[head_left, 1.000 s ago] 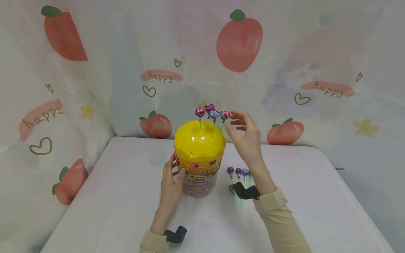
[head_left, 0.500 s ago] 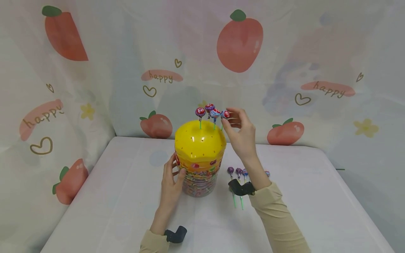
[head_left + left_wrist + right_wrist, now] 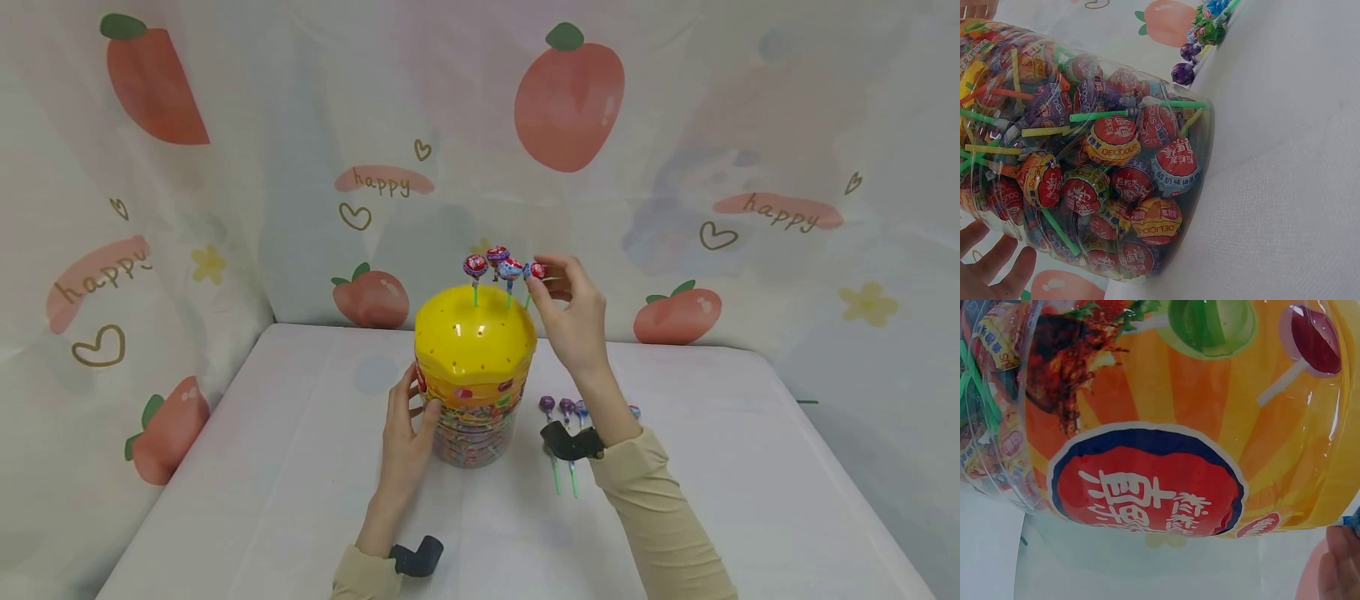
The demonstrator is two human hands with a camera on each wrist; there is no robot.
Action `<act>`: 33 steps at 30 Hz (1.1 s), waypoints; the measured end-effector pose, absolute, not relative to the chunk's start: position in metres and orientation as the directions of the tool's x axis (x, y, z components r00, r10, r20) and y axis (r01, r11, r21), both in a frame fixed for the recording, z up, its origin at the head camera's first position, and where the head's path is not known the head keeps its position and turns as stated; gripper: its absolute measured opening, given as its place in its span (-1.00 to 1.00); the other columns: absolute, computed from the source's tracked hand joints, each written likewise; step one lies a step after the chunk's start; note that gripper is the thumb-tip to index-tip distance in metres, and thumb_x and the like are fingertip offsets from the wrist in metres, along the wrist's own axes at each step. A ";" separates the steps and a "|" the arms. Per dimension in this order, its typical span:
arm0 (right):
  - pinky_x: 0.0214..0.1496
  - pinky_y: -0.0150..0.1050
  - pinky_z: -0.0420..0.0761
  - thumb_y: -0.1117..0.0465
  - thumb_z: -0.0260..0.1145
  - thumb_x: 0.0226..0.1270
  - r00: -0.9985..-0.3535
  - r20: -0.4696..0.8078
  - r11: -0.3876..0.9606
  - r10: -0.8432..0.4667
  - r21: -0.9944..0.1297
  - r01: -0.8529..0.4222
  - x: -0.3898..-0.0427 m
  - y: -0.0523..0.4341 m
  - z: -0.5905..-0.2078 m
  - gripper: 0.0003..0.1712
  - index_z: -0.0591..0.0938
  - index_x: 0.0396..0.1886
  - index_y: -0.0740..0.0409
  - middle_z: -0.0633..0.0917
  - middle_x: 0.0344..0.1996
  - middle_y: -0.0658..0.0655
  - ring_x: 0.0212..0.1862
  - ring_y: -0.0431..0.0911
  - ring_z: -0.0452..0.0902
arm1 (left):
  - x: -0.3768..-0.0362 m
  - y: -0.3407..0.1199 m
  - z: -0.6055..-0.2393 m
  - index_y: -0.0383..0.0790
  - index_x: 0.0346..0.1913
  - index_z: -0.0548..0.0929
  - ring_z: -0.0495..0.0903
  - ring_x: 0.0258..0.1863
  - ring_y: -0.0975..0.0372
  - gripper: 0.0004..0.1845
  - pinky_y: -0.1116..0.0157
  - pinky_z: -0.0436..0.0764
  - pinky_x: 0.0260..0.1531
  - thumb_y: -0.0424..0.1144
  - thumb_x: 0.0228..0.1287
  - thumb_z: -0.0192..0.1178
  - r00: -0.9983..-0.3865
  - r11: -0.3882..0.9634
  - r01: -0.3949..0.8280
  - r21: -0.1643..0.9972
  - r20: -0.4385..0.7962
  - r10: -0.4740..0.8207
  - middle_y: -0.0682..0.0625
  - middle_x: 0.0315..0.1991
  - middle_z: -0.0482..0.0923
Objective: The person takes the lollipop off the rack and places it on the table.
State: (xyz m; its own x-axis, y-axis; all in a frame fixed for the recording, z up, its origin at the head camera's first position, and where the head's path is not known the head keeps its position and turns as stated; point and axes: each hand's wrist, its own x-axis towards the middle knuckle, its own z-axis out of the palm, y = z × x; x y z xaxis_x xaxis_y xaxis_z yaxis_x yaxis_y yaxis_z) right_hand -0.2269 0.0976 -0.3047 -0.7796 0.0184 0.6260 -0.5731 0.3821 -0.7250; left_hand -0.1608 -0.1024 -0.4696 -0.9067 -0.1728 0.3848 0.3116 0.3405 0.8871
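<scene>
Yellow lid (image 3: 480,329) uppermost, the candy jar (image 3: 472,437) stands between the hands, the left hand (image 3: 406,429) resting spread fingers against its left side. Above the lid's right edge, the right hand (image 3: 574,327) pinches the rightmost standing lollipop (image 3: 535,271).

Lid (image 3: 476,335) — glossy plastic, jar (image 3: 1104,169) — clear plastic, matt tablecloth (image 3: 1285,187)

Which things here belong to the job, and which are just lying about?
In use: left hand, right hand, candy jar, yellow lid, lollipops in the lid; probably the loose lollipops too.
Only surroundings: table, printed backdrop, black wrist pieces.
</scene>
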 end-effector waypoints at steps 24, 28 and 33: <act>-0.07 -0.49 0.49 0.27 0.24 0.35 -0.790 0.612 0.390 0.023 -0.733 -0.557 -0.230 0.097 -0.304 -0.66 0.57 0.10 0.24 0.66 -0.10 0.25 -0.14 0.04 0.59 | -0.161 -0.102 -0.469 0.09 0.49 0.10 0.37 0.26 0.08 -0.33 0.01 0.53 0.15 -0.05 0.39 0.09 -0.902 0.347 0.321 0.881 0.396 -0.170 -0.04 0.35 0.28; -0.04 -0.44 0.50 0.27 0.24 0.36 -0.793 0.609 0.398 0.024 -0.733 -0.551 -0.230 0.097 -0.304 -0.66 0.57 0.11 0.24 0.66 -0.08 0.25 -0.13 0.04 0.58 | -0.161 -0.103 -0.469 0.09 0.49 0.10 0.38 0.25 0.08 -0.33 0.01 0.54 0.15 -0.05 0.39 0.08 -0.901 0.350 0.322 0.880 0.398 -0.171 -0.04 0.36 0.28; -0.04 -0.42 0.50 0.26 0.22 0.38 -0.792 0.610 0.396 0.027 -0.734 -0.551 -0.230 0.097 -0.306 -0.66 0.57 0.12 0.22 0.65 -0.06 0.24 -0.12 0.04 0.57 | -0.161 -0.103 -0.469 0.09 0.49 0.10 0.38 0.25 0.08 -0.33 0.00 0.53 0.15 -0.04 0.39 0.08 -0.902 0.346 0.322 0.881 0.397 -0.170 -0.04 0.35 0.28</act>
State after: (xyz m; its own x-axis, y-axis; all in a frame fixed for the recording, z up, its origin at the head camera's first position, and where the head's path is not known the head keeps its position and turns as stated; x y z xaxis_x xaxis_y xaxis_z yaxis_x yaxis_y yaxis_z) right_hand -0.2305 0.0972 -0.3057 -0.7923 0.0268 0.6095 -0.5514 0.3963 -0.7341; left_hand -0.1614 -0.1029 -0.4691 -0.9020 -0.1700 0.3968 0.3223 0.3461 0.8811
